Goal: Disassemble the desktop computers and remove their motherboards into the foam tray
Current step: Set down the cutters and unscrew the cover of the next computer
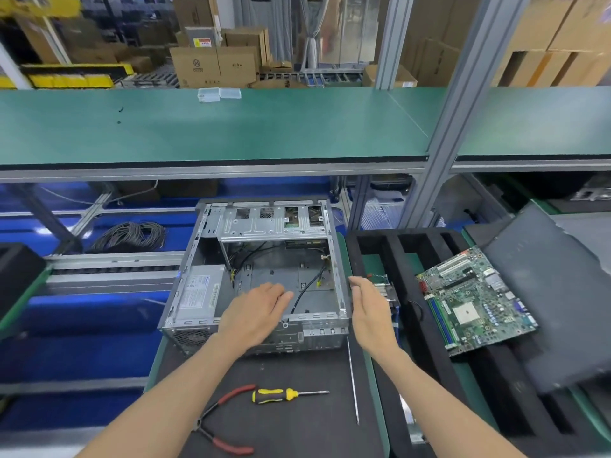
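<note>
Left grip (256, 312): lying flat with fingers straight and together, palm down over the near wall of the open computer case (258, 269), reaching into it; holding nothing.
Right grip (370, 304): standing edge-on, fingers straight and loosely apart, just beside the case's right wall; whether it is touching the wall cannot be told; holding nothing.
Case: sitting on the desk (297, 431) between the two grips, its floor showing bare among loose black cables.
Motherboard (476, 299): lying tilted across the black foam tray (413, 328), to the right of the right grip.
Screwdriver (287, 395): resting on the desk nearer the person than both grips.
Pliers (218, 421): lying just left of the screwdriver.
</note>
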Available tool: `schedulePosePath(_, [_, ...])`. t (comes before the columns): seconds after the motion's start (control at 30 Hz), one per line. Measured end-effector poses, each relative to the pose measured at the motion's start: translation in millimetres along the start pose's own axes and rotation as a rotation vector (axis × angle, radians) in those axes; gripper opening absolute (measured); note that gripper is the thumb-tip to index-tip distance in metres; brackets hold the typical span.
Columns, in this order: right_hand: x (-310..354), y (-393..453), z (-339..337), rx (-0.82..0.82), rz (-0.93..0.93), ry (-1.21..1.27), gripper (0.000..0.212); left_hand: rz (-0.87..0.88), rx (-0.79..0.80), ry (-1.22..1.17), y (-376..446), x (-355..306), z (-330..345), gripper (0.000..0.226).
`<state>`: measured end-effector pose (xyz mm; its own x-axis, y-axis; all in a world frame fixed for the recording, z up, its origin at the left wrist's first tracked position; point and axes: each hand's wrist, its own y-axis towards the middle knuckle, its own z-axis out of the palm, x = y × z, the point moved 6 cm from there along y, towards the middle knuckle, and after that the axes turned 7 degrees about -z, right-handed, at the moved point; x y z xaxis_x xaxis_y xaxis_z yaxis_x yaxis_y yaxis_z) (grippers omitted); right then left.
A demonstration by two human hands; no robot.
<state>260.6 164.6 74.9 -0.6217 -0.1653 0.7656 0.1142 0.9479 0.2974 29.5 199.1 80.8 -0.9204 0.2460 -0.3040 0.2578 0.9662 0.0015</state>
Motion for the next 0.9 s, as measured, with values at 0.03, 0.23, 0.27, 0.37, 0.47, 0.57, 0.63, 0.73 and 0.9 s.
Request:
schedulePosePath(0.03, [-6.4,-5.6,-2.0,-0.022,0.018,-0.007,0.029,0.018,-0.054,-0.013,-5.1,-2.7,-0.1,0.045])
schedulePosePath(0.23, [-47.6,-33.8,11.9,0.136,0.223,-0.160,0.032,0.370,-0.425,0.070,-46.2,-30.6,7.8,0.022])
schedulePosePath(0.27, [-51.3,-37.5,15.7,0.178,0.252,-0.181,0.031,0.412,-0.457,0.111,-54.0,-34.0,13.9,0.020])
schedulePosePath(0.37, [-60.8,-47.2,28.2,0.307,0.313,-0.275,0.031,0.549,-0.440,0.147,-74.8,-44.6,35.9,0.014])
schedulePosePath(0.47, [-67.4,-55.9,37.3,0.372,0.375,-0.321,0.023,0.596,-0.206,0.186,-83.4,-48.1,61.0,0.013])
schedulePosePath(0.57, [-71.2,-63.9,43.7,0.387,0.446,-0.334,0.011,0.447,0.059,0.189,-89.2,-34.5,86.3,0.024])
schedulePosePath(0.63, [-71.5,-65.3,46.1,0.385,0.455,-0.367,0.015,0.342,0.185,0.192,-93.5,-23.9,102.9,0.032])
schedulePosePath(0.73, [-68.8,-63.8,46.8,0.375,0.462,-0.392,0.027,0.247,0.239,0.210,-97.1,-15.4,119.2,0.033])
schedulePosePath(0.9, [-73.6,-66.7,42.0,0.291,0.536,-0.328,0.021,0.209,0.206,0.247,-98.3,-17.4,127.3,0.025])
